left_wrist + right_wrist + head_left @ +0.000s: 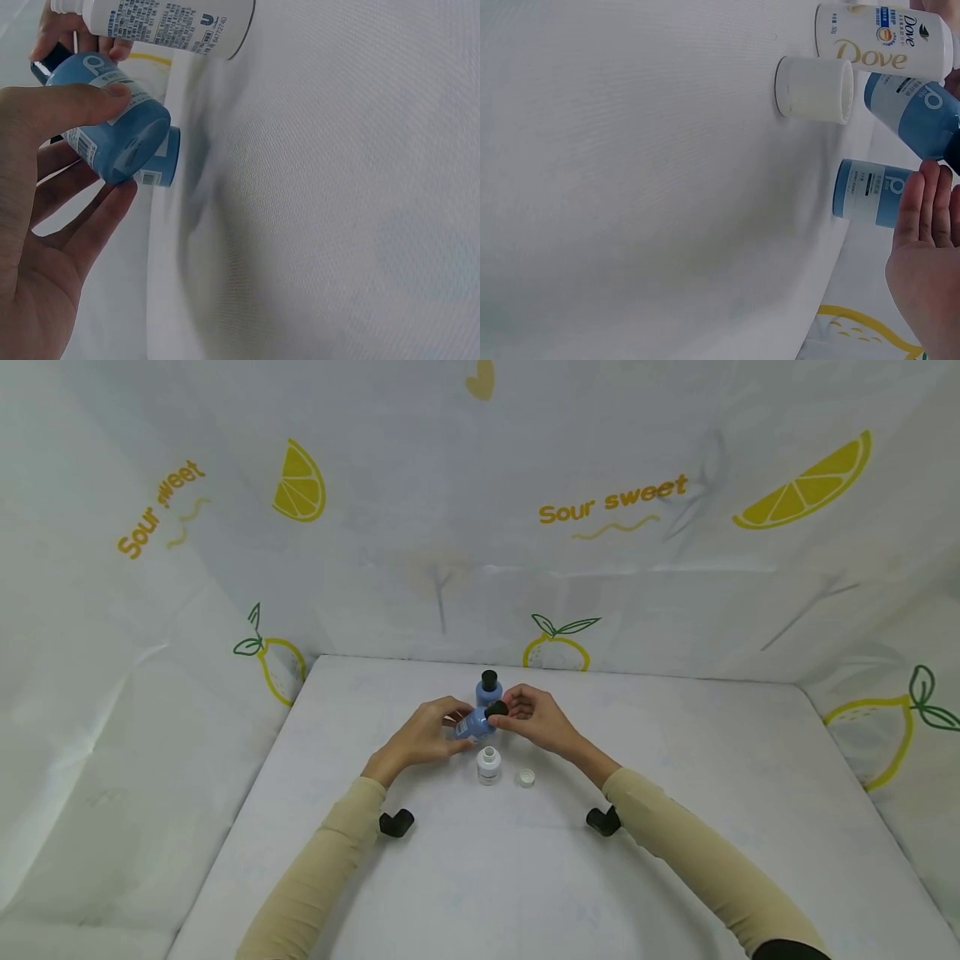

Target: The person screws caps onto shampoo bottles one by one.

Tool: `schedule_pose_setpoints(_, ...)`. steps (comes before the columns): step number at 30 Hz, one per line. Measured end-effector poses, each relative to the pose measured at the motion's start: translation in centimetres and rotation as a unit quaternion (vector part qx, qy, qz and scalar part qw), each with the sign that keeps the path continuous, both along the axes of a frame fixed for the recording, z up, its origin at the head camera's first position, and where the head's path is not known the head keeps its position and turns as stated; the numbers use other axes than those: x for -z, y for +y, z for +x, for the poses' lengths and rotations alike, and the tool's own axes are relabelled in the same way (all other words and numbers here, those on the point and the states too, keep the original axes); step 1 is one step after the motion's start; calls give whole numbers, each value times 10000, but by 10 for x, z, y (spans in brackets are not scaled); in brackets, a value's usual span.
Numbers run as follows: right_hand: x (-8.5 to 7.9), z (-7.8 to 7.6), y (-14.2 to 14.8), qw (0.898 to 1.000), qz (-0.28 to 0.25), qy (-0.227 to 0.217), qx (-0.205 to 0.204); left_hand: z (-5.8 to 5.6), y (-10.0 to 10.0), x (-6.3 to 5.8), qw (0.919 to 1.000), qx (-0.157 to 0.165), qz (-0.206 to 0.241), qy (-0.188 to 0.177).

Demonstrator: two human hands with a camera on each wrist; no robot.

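My left hand (426, 733) grips a small blue bottle (472, 724) with a pale label, thumb on one side and fingers on the other. The bottle tilts, its base toward the left hand and its black cap (496, 708) toward the right. Thumb and fingers of my right hand (542, 720) pinch that cap. Just behind stands a second blue bottle (489, 693), black-capped and upright. In front of the hands is an upright white Dove bottle (489, 768), its neck uncovered. A white cap (526, 778) lies on the table to its right.
White cloth covers the table (510, 877), and a white sheet printed with lemons (557, 652) and lettering hangs behind and at the sides. A black piece (396, 823) shows by the left forearm, another (602, 821) by the right.
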State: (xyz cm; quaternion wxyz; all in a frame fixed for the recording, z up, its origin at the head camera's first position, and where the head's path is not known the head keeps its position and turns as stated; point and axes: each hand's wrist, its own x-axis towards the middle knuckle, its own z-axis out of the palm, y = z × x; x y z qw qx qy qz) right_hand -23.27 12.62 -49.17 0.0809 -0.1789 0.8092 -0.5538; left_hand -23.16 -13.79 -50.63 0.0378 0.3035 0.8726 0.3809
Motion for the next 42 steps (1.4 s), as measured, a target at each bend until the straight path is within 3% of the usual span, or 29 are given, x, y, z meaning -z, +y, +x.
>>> schedule_pose_setpoints(14, -1, 1, 2, 9998, -90, -63, -187, 0, -2, 1, 10000, -46, 52, -33)
schedule_pose_setpoints(24, 0, -3, 7, 9897, -380, 585, -1252, 0, -2, 5, 9998, 17, 137, -116)
schedule_pose_setpoints(42, 0, 1, 10, 9955, -263, 445, -789, -1, -1, 6, 9999, -8, 141, -36)
